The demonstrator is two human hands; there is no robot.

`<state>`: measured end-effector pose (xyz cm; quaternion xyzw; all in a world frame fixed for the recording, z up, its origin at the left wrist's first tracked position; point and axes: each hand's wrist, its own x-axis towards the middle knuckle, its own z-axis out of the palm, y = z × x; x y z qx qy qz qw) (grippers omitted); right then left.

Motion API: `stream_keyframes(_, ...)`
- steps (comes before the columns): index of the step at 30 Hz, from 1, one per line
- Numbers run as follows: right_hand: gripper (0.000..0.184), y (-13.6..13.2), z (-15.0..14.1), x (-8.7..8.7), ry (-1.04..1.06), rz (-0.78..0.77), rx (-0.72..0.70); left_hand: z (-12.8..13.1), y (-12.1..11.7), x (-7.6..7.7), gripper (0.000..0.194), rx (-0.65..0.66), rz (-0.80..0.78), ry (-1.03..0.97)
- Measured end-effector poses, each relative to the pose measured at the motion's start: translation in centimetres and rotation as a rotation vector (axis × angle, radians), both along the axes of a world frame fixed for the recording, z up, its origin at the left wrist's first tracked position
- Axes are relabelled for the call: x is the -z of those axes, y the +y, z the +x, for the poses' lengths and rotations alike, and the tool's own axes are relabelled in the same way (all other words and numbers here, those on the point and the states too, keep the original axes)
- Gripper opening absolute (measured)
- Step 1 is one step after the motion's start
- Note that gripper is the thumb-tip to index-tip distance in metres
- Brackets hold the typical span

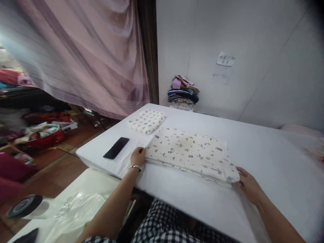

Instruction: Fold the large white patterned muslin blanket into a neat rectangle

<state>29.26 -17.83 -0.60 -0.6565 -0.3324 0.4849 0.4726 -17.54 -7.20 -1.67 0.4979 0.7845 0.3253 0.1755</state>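
Observation:
A white cloth printed with small grey and brown figures [188,152] lies folded into a long rectangle on the white-covered table [263,152]. My left hand [138,156] is closed at its near left corner, fingers curled by the edge. At the right end, my right hand [246,182] pinches the near right corner, thumb and fingers on the layered edge. Behind the cloth's left end sits a smaller folded cloth with a heart-like print [147,120]. A black phone [116,147] lies flat to the left of my left hand.
A stack of folded clothes [183,92] stands against the white wall past the table's far edge. A pink curtain [101,50] hangs at the left. Clear plastic bags [78,212] and a black-lidded container [26,206] rest on a lower surface at front left.

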Motion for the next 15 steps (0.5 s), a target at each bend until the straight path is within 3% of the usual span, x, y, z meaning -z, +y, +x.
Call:
stream_keyframes(3,0.042,-0.12,-0.42,0.53,-0.004,0.042,0.094,-0.02,0.16,0.28,0.021,-0.01,0.014,0.022)
stream_keyframes(7,0.043,-0.21,-0.81,0.77,0.015,0.078,0.103,-0.01,0.53,0.44,0.022,-0.013,0.007,0.081)
stream_keyframes(15,0.034,0.75,-0.13,-0.02,0.109,-0.132,-0.179,-0.1,0.97,0.12,0.024,-0.017,-0.004,0.063)
